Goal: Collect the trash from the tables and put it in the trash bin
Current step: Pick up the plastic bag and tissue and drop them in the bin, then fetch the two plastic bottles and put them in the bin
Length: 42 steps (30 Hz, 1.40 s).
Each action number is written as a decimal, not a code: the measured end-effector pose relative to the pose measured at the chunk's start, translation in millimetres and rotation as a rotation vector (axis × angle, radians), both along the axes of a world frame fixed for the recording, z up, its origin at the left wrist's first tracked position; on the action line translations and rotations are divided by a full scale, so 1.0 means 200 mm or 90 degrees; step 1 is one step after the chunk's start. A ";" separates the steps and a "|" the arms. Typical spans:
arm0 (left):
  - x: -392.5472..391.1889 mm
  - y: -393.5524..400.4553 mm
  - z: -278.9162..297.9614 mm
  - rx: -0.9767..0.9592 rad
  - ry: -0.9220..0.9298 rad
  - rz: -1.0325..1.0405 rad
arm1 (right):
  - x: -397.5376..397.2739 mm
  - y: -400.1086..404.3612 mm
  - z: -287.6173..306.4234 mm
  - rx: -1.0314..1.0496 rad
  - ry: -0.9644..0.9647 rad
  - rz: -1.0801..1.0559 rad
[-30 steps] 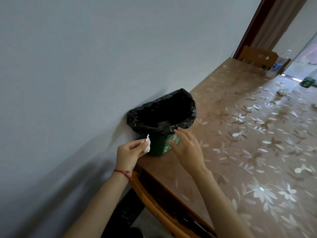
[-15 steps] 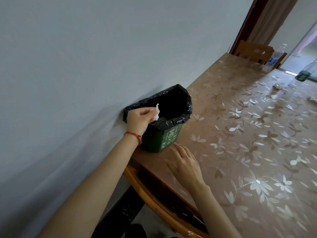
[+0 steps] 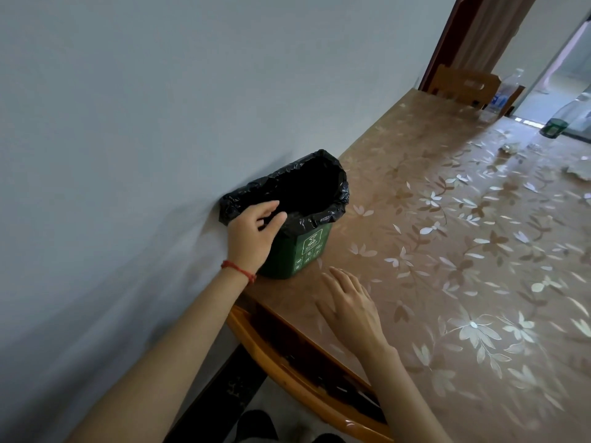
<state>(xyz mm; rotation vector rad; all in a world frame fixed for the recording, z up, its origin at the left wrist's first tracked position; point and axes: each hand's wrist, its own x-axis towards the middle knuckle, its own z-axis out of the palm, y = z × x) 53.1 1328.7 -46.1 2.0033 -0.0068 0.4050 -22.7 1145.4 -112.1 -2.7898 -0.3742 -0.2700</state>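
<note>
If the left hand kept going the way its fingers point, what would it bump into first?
Probably the black liner on the far inside wall of the green bin. The left hand is open over the near rim, its fingers aimed across the dark opening. Depth is hard to judge here.
</note>
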 end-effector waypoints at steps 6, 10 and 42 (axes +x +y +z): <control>-0.23 -0.02 -0.24 0.250 -0.042 -0.106 | -0.03 -0.12 -0.08 -0.007 0.005 -0.048; -0.28 -0.08 -0.36 0.450 0.004 -0.197 | -0.10 -0.22 -0.11 -0.021 0.044 -0.101; -0.83 -1.50 -0.55 0.624 -0.269 -0.905 | -1.63 -0.80 -0.22 0.045 0.067 -0.911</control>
